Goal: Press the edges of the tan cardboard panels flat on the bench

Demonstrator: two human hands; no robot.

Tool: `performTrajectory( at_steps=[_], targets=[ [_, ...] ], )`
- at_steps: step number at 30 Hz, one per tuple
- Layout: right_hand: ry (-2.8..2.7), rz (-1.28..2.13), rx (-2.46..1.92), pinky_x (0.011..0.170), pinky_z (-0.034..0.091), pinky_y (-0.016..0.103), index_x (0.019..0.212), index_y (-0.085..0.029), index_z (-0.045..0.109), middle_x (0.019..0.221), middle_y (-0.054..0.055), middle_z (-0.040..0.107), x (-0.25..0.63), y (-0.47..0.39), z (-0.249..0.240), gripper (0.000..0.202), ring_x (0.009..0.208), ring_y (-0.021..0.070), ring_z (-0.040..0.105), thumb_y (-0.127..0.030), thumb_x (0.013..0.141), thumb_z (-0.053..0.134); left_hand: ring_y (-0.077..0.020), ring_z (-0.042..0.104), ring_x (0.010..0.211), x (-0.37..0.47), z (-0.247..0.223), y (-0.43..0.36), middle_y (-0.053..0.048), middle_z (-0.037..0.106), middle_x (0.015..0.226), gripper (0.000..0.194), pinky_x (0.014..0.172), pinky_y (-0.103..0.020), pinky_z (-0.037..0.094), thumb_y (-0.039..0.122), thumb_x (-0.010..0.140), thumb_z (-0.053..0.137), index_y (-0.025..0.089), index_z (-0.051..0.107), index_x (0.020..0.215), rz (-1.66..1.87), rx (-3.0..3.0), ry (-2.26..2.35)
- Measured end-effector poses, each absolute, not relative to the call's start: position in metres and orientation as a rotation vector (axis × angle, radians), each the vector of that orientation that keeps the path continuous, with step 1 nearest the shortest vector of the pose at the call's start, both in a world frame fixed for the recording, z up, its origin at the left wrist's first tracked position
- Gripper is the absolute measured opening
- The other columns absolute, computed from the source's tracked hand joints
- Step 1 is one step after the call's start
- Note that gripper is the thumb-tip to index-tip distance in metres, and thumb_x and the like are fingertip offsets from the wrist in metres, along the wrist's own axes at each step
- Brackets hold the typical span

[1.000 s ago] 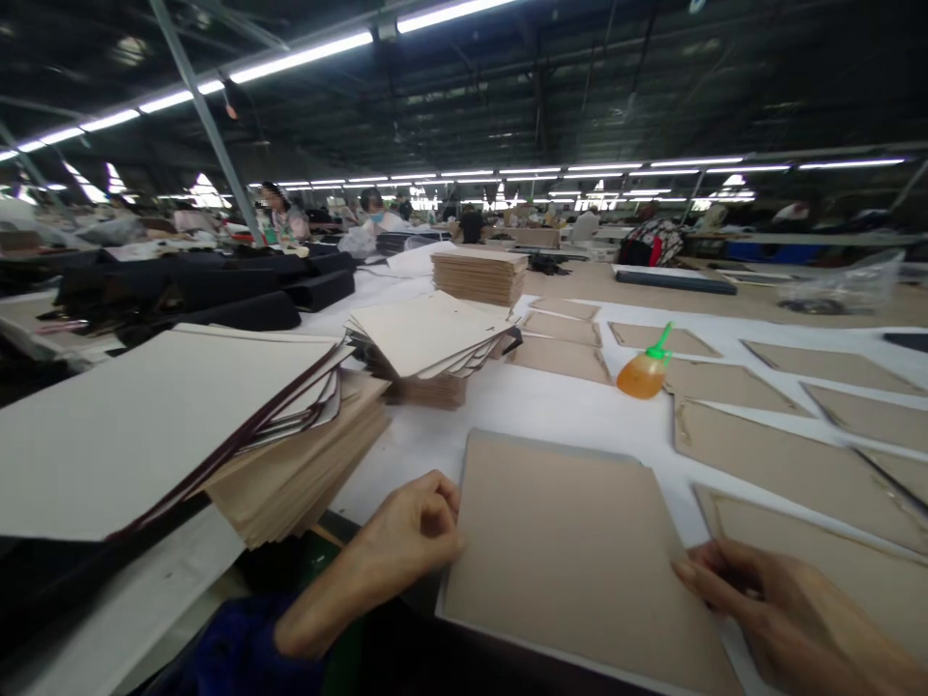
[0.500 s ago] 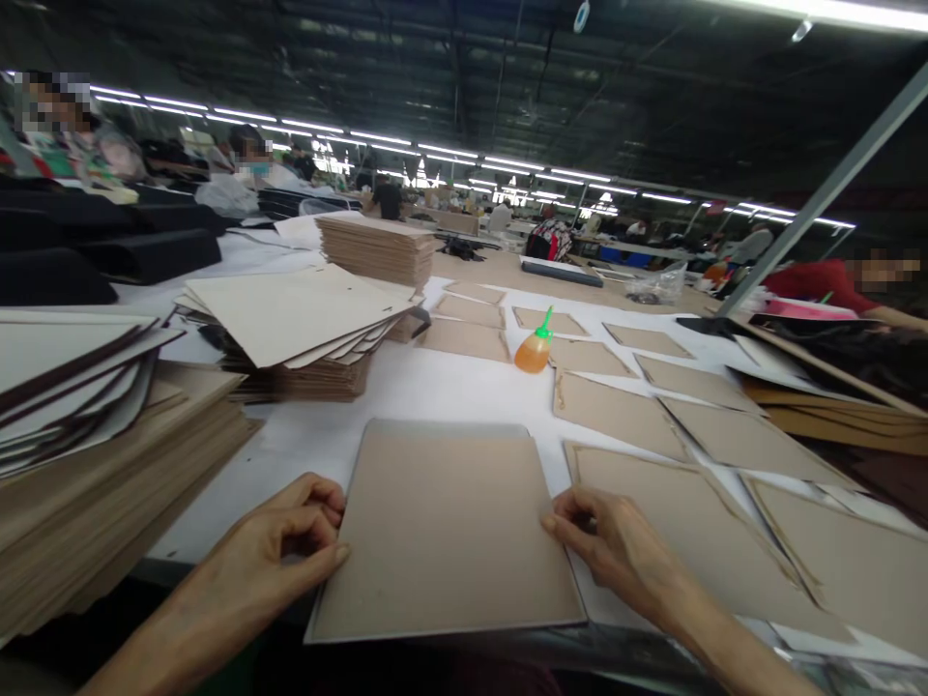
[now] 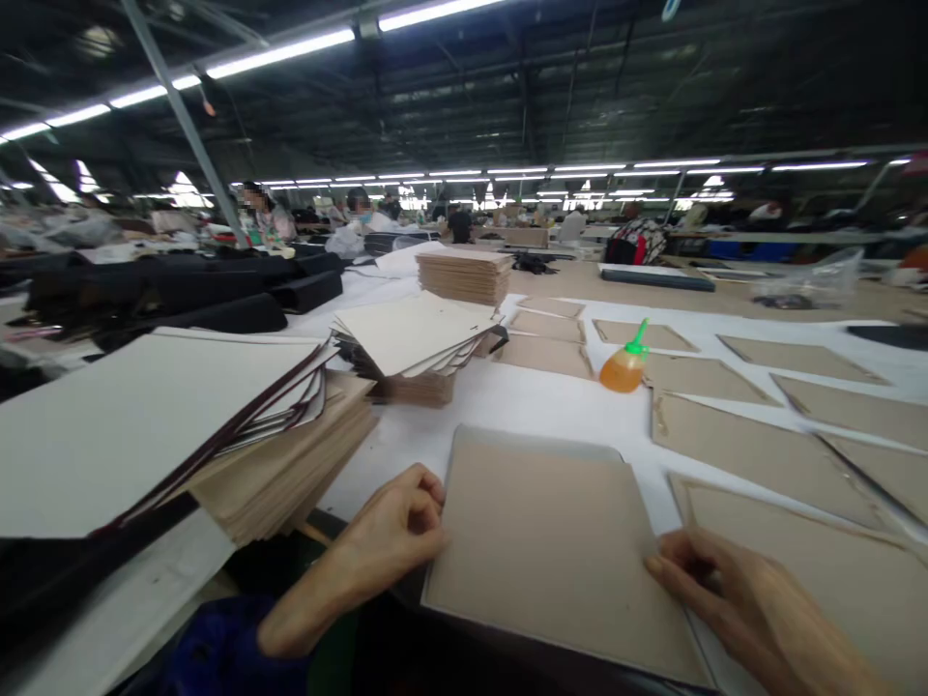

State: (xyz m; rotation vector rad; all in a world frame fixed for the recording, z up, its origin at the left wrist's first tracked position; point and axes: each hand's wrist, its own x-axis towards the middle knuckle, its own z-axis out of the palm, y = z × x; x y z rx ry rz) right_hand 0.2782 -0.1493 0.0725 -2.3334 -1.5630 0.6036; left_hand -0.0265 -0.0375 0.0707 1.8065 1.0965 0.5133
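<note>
A tan cardboard panel (image 3: 551,541) with a thin grey border along its far edge lies at the table's near edge. My left hand (image 3: 398,517) pinches its left edge between thumb and curled fingers. On the right edge, my right hand (image 3: 714,580) grips the panel the same way. Beyond it stands a squeeze bottle (image 3: 623,367) with orange liquid and a green nozzle. Other tan panels (image 3: 761,445) with glue-like lines along their edges lie in rows to the right.
Left of the panel are a stack of tan boards topped by pale sheets (image 3: 166,416), a second stack (image 3: 417,333) and a taller one (image 3: 464,275) behind. Black folded pieces (image 3: 210,295) lie far left. People sit in the background.
The view has turned left, so the panel, hands and bottle appear farther right. Both hands still hold the panel's sides.
</note>
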Motion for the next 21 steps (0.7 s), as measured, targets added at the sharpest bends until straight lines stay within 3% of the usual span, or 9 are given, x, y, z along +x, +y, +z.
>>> performTrajectory(
  at_steps=[8, 21],
  targets=[
    [-1.57, 0.632, -2.377, 0.069, 0.042, 0.038, 0.066, -0.028, 0.054, 0.07, 0.003, 0.064, 0.2802, -0.1487, 0.0707, 0.05, 0.072, 0.0234, 0.06, -0.07, 0.067, 0.027, -0.0132, 0.055, 0.082, -0.0267, 0.0697, -0.0405, -0.001, 0.053, 0.095, 0.015, 0.072, -0.027, 0.041, 0.02, 0.065, 0.059, 0.018, 0.051, 0.052, 0.533, 1.876, 1.126],
    [-1.593, 0.442, -2.256, 0.066, 0.035, 0.034, 0.07, -0.023, 0.053, 0.071, 0.002, 0.063, 0.2776, -0.1564, 0.0719, 0.024, 0.071, 0.0206, 0.056, -0.042, 0.081, 0.044, -0.0149, 0.053, 0.082, -0.027, 0.0628, -0.0352, 0.0, 0.047, 0.098, 0.027, 0.072, -0.028, 0.04, 0.038, 0.074, 0.054, 0.019, 0.049, 0.056, 0.412, 1.987, 1.112]
  ],
)
